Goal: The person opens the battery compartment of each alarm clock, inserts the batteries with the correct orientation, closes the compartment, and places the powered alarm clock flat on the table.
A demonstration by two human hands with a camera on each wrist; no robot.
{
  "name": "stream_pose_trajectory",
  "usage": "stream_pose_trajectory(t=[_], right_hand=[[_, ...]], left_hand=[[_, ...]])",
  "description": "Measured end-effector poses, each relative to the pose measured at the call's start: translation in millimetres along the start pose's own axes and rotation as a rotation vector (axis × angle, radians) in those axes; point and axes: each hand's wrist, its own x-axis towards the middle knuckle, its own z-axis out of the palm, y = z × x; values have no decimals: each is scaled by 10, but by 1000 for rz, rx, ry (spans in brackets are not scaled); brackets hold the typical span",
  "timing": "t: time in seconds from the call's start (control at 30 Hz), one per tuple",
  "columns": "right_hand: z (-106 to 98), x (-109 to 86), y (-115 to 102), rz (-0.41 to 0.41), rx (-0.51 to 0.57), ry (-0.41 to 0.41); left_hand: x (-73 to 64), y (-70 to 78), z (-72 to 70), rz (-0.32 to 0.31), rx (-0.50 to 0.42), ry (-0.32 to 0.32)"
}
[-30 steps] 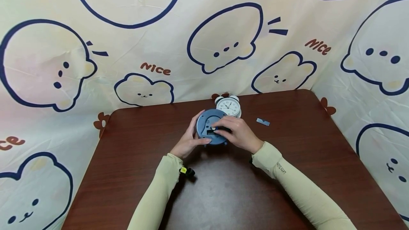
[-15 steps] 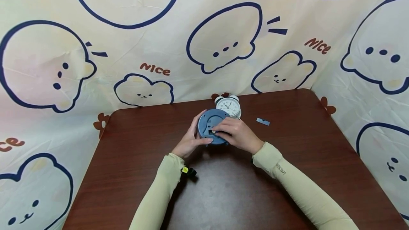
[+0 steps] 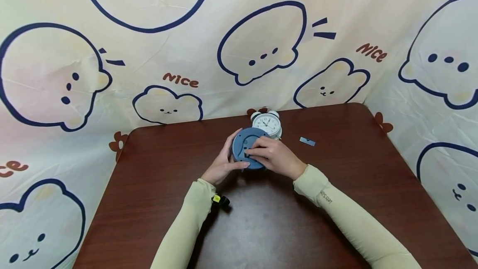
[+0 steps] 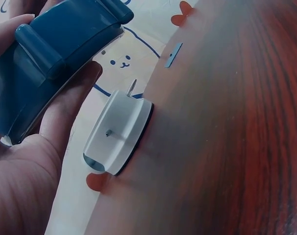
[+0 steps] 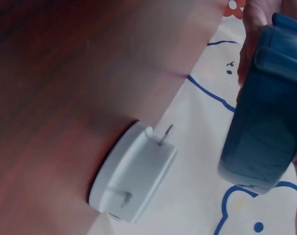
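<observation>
My left hand [image 3: 219, 164] grips a round blue clock [image 3: 242, 139] by its left side, back turned toward me, thumb across the lower edge. In the left wrist view the blue clock [image 4: 75, 29] shows its two stubby feet, held clear above the table. The fingertips of my right hand [image 3: 279, 157] pinch a small battery [image 3: 247, 153] at the slot in the clock's back; the fingers hide most of it. Close behind stands a white twin-bell alarm clock [image 3: 267, 123], its dial facing me. The right wrist view has the blue clock [image 5: 266, 107] from its side.
A small flat blue cover [image 3: 307, 141] lies on the brown table [image 3: 261, 227], right of the white clock. Cartoon-printed cloth [image 3: 239, 45] hangs along the table's back and sides.
The right fingertips have shifted slightly left and deeper over the slot, and less of the battery shows. The blue clock has moved a little to the right in the left hand.
</observation>
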Motion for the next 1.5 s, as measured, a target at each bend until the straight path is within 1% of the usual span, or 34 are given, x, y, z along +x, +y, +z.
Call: stream_pose_trajectory(t=[0.17,0.23,0.47,0.6,0.73,0.87,1.27,1.5], right_hand=[[-14,40,-25,-1,-79,-41],[-17,49,-38,3,-90,-46],[-5,62,-45,30,-54,-40],[-1,82,-44,27,-37,-48],[-2,89,-41,-3,-53,-58],[3,84,-28,-34,-78,-59],[15,49,4,-43,-86,-81],[31,43,11,-28,-78,-103]], left_hand=[[4,-2,0,1,14,8],[4,-3,-1,2,15,9],[5,-26,-3,4,-1,13],[1,-46,-5,3,5,11],[-5,-60,-7,0,12,10],[-9,-60,-6,5,17,22],[-6,-69,-20,9,10,24],[0,-94,-25,1,-4,26]])
